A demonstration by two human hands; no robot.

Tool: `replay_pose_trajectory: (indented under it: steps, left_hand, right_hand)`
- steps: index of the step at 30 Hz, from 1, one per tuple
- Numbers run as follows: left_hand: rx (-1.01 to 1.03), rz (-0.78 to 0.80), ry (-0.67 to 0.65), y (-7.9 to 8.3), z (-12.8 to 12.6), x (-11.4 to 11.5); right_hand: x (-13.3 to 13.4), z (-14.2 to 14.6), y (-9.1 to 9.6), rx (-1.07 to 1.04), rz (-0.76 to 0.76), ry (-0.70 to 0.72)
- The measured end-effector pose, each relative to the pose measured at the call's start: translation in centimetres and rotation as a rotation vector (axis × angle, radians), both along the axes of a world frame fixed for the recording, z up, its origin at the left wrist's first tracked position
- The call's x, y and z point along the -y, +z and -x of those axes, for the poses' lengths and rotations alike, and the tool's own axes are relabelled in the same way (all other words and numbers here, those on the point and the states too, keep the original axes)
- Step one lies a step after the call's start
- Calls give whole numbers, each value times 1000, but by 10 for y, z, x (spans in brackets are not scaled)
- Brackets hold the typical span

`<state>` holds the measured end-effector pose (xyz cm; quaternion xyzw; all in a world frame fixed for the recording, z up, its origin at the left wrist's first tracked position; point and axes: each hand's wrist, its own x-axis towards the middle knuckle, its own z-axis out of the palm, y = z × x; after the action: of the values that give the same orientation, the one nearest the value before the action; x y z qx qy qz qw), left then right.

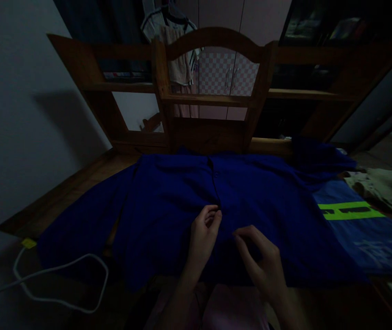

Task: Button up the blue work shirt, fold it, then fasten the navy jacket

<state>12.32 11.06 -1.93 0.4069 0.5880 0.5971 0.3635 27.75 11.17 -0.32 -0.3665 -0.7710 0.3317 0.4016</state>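
A dark blue shirt (168, 206) lies spread flat on a wooden table (61, 192), its button placket running down the middle. My left hand (204, 236) pinches the placket edge near the lower middle, fingers curled on the fabric. Just to the right, my right hand (262, 263) rests on the shirt with its fingers bent and pressed onto the cloth; whether it grips a fold is unclear in the dim light.
A lighter blue garment with a neon green stripe (350, 211) lies at the right, beside a pale olive cloth (384, 188). A white cable (61, 282) loops at the front left. A wooden shelf unit (212, 91) stands behind the table.
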Motion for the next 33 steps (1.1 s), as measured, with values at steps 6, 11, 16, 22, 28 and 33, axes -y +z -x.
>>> replay_pose_trajectory:
  steps: [6, 11, 16, 22, 28, 33]
  left_hand:
    - [-262, 214, -282, 18, 14, 35]
    - [-249, 247, -322, 15, 14, 54]
    - [-142, 234, -269, 7, 8, 54]
    - [-107, 219, -221, 7, -3, 56]
    - [36, 159, -221, 17, -20, 63]
    - [53, 165, -246, 29, -31, 66]
  right_hand:
    - [17, -15, -16, 13, 70, 146]
    - [20, -17, -13, 57, 33, 165]
    - [35, -15, 1, 210, -188, 128]
    - [42, -11, 4, 252, -250, 102]
    - [39, -13, 3, 228, -167, 110]
    - [35, -13, -21, 220, -127, 46]
